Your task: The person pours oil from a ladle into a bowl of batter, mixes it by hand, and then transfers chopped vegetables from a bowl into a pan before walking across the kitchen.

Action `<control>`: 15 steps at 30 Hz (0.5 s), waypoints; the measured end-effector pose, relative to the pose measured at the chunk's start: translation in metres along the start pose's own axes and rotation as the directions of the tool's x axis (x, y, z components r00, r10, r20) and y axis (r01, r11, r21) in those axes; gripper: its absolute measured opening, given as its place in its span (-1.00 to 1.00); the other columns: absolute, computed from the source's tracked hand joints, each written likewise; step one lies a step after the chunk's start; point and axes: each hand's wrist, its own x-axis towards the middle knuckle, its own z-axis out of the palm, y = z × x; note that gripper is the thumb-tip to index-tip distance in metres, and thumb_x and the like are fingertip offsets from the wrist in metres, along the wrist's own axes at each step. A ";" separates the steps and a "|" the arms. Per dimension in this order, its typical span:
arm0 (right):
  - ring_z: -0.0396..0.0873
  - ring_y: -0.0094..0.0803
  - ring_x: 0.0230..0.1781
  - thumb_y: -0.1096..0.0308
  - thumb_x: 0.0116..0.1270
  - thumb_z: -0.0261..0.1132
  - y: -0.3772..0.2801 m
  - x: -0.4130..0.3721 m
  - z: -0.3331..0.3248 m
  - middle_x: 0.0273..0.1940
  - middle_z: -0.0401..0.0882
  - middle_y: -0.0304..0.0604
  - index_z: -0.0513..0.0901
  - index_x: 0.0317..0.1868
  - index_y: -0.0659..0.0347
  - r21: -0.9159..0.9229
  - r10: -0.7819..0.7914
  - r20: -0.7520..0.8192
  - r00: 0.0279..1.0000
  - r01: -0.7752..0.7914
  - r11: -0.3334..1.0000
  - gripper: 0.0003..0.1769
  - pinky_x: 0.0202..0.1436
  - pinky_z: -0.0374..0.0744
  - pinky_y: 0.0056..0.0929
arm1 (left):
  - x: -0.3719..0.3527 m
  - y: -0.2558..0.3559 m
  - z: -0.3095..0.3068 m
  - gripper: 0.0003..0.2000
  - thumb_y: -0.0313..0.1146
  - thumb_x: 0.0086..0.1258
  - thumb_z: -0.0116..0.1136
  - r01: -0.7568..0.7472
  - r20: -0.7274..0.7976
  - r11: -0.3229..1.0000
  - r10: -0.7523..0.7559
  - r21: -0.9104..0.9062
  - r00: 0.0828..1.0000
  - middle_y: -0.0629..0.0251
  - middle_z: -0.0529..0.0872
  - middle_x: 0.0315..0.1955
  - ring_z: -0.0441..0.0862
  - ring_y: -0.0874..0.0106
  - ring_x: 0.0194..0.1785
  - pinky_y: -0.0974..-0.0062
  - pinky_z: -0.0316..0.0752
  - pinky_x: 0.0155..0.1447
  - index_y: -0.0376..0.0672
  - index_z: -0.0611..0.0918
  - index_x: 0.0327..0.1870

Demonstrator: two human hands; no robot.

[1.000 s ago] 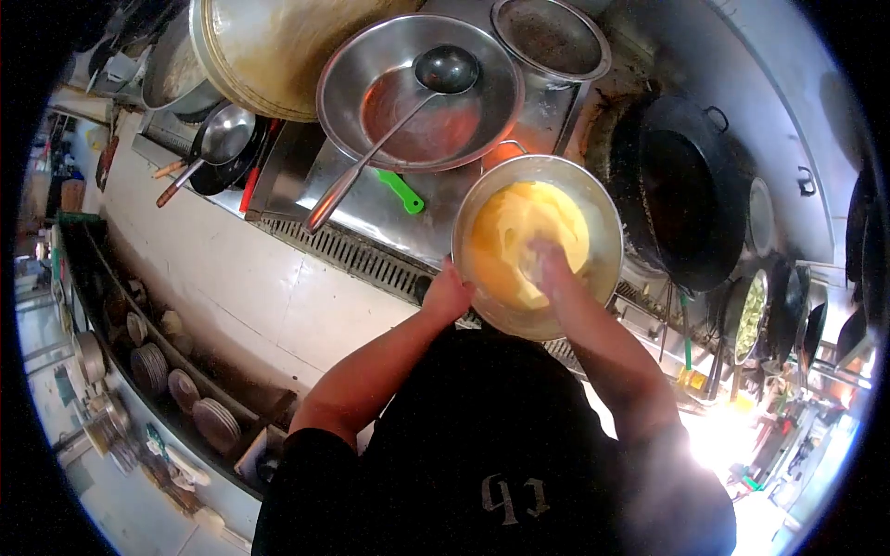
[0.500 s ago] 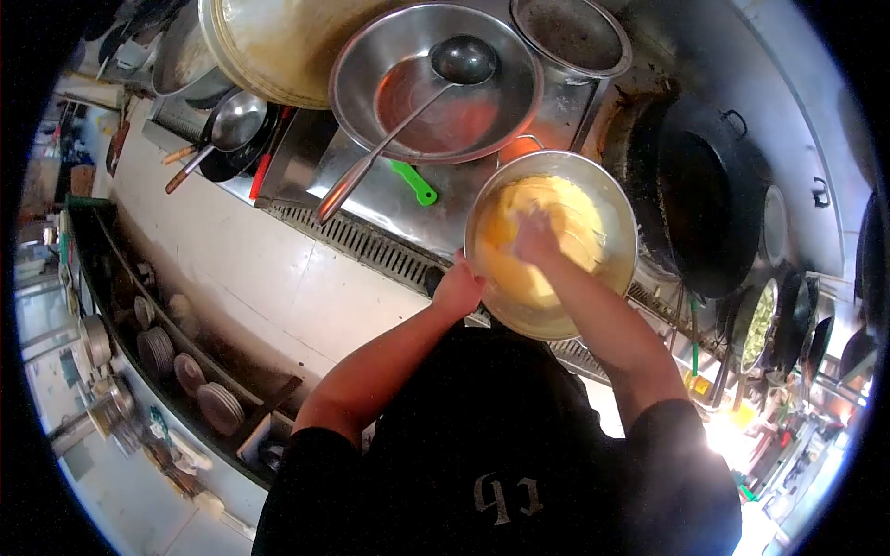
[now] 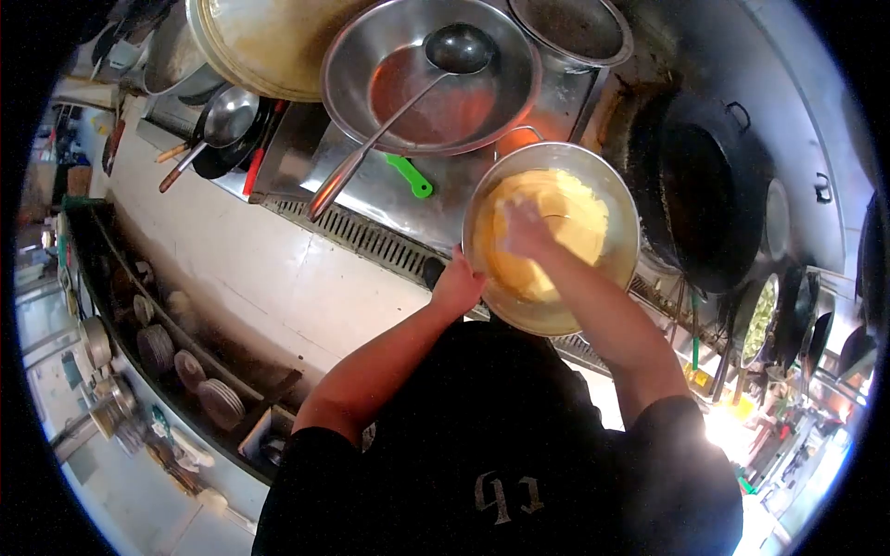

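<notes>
Mixing by hand at a kitchen range, seen from above. The steel bowl point(image 3: 619, 199) stands at the near edge of the steel desk point(image 3: 394, 208), just left of a black wok point(image 3: 695, 185) and in front of a wide pan point(image 3: 345, 65) of reddish liquid with a ladle point(image 3: 389, 120) lying across it.

The left hand point(image 3: 457, 283) is closed on the bowl's near-left rim and steadies it. The right hand point(image 3: 524, 230) is down in the yellow mixture point(image 3: 570, 218); motion blur hides the fingers, so whether they are spread or curled cannot be told.

The mixture fills most of the bowl's floor. It looks thick and wet, pale yellow at the centre and far side, and deeper orange along the near wall. No separate pieces can be made out in it.

Judged from this, the blending is well under way but not finished: the bulk reads as one mass, yet the two tones have not merged, and the working hand is in the bowl rather than out of it. The wok beside it appears dark and dry.

Also in view:
- a green-handled tool point(image 3: 408, 176) on the desk between pan and bowl
- a second ladle point(image 3: 227, 116) at far left
- a drain grate point(image 3: 352, 236) along the desk's front edge
- stacked plates point(image 3: 218, 403) on a low shelf at the person's left
</notes>
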 end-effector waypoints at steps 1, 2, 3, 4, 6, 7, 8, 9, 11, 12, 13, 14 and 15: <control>-0.06 0.04 0.41 0.08 0.05 0.30 -0.007 -0.017 0.014 0.34 0.06 0.19 0.20 0.30 0.23 0.042 -0.098 0.007 0.995 0.097 0.994 -0.16 0.44 -0.02 -0.14 | -0.001 0.003 -0.001 -0.38 -0.37 0.14 0.02 -0.002 0.004 1.000 0.002 -0.004 1.000 -0.30 0.55 -0.17 0.52 -0.11 -0.06 0.11 0.42 0.04 -0.44 0.10 0.20; -0.04 0.05 0.40 0.10 0.05 0.29 -0.005 -0.037 0.031 0.33 0.07 0.18 0.21 0.30 0.22 0.023 -0.156 0.036 0.987 0.155 0.988 -0.18 0.43 -0.01 -0.14 | -0.002 0.006 -0.003 -0.39 -0.37 0.15 0.03 0.014 0.011 1.000 -0.014 -0.011 1.000 -0.30 0.55 -0.16 0.52 -0.11 -0.05 0.11 0.41 0.05 -0.42 0.11 0.19; -0.03 0.06 0.40 0.12 0.05 0.28 0.005 -0.057 0.047 0.33 0.08 0.18 0.22 0.29 0.22 0.004 -0.213 0.067 0.975 0.213 0.977 -0.20 0.43 0.00 -0.14 | -0.002 0.008 -0.004 -0.40 -0.36 0.15 0.04 0.030 0.018 0.999 -0.030 -0.019 0.999 -0.29 0.55 -0.15 0.51 -0.11 -0.04 0.11 0.41 0.06 -0.40 0.12 0.19; 0.00 0.06 0.39 0.15 0.04 0.29 0.025 -0.082 0.060 0.32 0.08 0.19 0.21 0.30 0.23 0.004 -0.233 0.058 0.971 0.233 0.972 -0.19 0.43 0.02 -0.13 | -0.001 0.005 -0.003 -0.40 -0.36 0.15 0.04 0.026 0.018 0.999 -0.026 -0.025 1.000 -0.29 0.55 -0.15 0.51 -0.11 -0.04 0.11 0.41 0.06 -0.40 0.12 0.19; 0.07 0.07 0.35 0.20 0.04 0.28 0.060 -0.105 0.047 0.32 0.09 0.19 0.20 0.30 0.24 -0.091 -0.141 0.021 0.990 0.143 0.986 -0.19 0.39 0.12 -0.11 | 0.002 -0.004 0.003 -0.39 -0.37 0.15 0.03 -0.063 -0.024 0.998 0.062 -0.018 0.998 -0.30 0.54 -0.15 0.51 -0.11 -0.04 0.11 0.41 0.05 -0.42 0.10 0.20; 0.11 0.07 0.33 0.23 0.06 0.28 0.069 -0.106 0.027 0.32 0.09 0.20 0.18 0.31 0.24 -0.177 -0.028 -0.016 0.999 0.024 0.984 -0.20 0.35 0.19 -0.11 | 0.001 -0.007 0.004 -0.39 -0.37 0.15 0.03 -0.059 -0.024 0.998 0.058 -0.022 0.998 -0.30 0.54 -0.15 0.51 -0.11 -0.04 0.11 0.41 0.05 -0.42 0.10 0.20; 0.13 0.08 0.32 0.24 0.08 0.28 0.089 -0.090 0.030 0.31 0.10 0.20 0.14 0.33 0.24 -0.153 0.171 -0.071 0.983 -0.180 0.972 -0.19 0.33 0.22 -0.11 | 0.001 -0.009 0.004 -0.38 -0.38 0.14 0.02 -0.066 -0.017 0.998 0.065 -0.025 0.998 -0.30 0.54 -0.15 0.51 -0.11 -0.04 0.11 0.41 0.05 -0.43 0.10 0.20; 0.16 0.09 0.30 0.24 0.10 0.27 0.107 -0.065 0.032 0.31 0.11 0.20 0.10 0.34 0.23 -0.117 0.365 -0.120 0.923 -0.378 0.918 -0.17 0.31 0.25 -0.11 | 0.001 -0.010 0.005 -0.38 -0.39 0.14 0.02 -0.073 -0.009 0.997 0.073 -0.027 0.997 -0.31 0.54 -0.15 0.51 -0.11 -0.04 0.11 0.41 0.05 -0.43 0.09 0.21; 0.09 0.10 0.34 0.05 0.07 0.31 0.104 -0.006 -0.023 0.31 0.13 0.18 -0.03 0.38 0.25 0.344 0.377 0.156 0.913 -0.408 0.846 -0.01 0.37 0.15 -0.17 | 0.002 -0.012 0.006 -0.37 -0.39 0.13 0.02 -0.078 -0.015 0.997 0.078 -0.025 0.997 -0.31 0.54 -0.15 0.51 -0.11 -0.04 0.11 0.41 0.05 -0.44 0.09 0.21; 0.07 0.09 0.35 -0.01 0.05 0.32 0.075 0.009 -0.031 0.33 0.10 0.18 0.02 0.37 0.27 0.174 0.460 0.141 0.877 -0.479 0.860 0.00 0.38 0.11 -0.14 | 0.002 -0.014 0.007 -0.36 -0.39 0.12 0.02 -0.079 -0.024 0.997 0.079 -0.024 0.997 -0.31 0.54 -0.15 0.51 -0.11 -0.04 0.11 0.41 0.05 -0.45 0.09 0.21; 0.02 0.13 0.36 -0.04 0.03 0.33 0.061 0.027 -0.005 0.33 0.06 0.22 0.04 0.37 0.27 0.077 0.349 -0.046 0.936 -0.345 0.935 0.01 0.39 0.06 -0.11 | 0.000 -0.014 0.006 -0.36 -0.39 0.12 0.02 -0.072 -0.023 0.997 0.071 -0.020 0.997 -0.31 0.54 -0.15 0.51 -0.11 -0.04 0.11 0.41 0.05 -0.45 0.09 0.21; -0.03 0.18 0.36 -0.03 0.02 0.34 0.030 0.023 -0.008 0.34 0.01 0.27 0.06 0.36 0.26 0.112 0.293 0.026 0.956 -0.294 0.949 0.00 0.40 0.02 -0.10 | -0.002 -0.011 0.005 -0.37 -0.39 0.12 0.03 -0.060 -0.027 0.998 0.060 -0.018 0.998 -0.31 0.53 -0.14 0.51 -0.12 -0.03 0.12 0.41 0.05 -0.44 0.09 0.21; -0.03 0.23 0.35 -0.01 0.02 0.35 0.022 0.023 0.028 0.31 0.06 0.30 0.11 0.34 0.22 0.020 0.164 0.014 0.986 -0.164 0.986 -0.05 0.40 0.03 -0.10 | 0.000 -0.006 0.002 -0.37 -0.39 0.12 0.03 -0.057 -0.034 0.998 0.057 -0.020 0.998 -0.31 0.53 -0.14 0.50 -0.12 -0.03 0.12 0.41 0.06 -0.42 0.10 0.21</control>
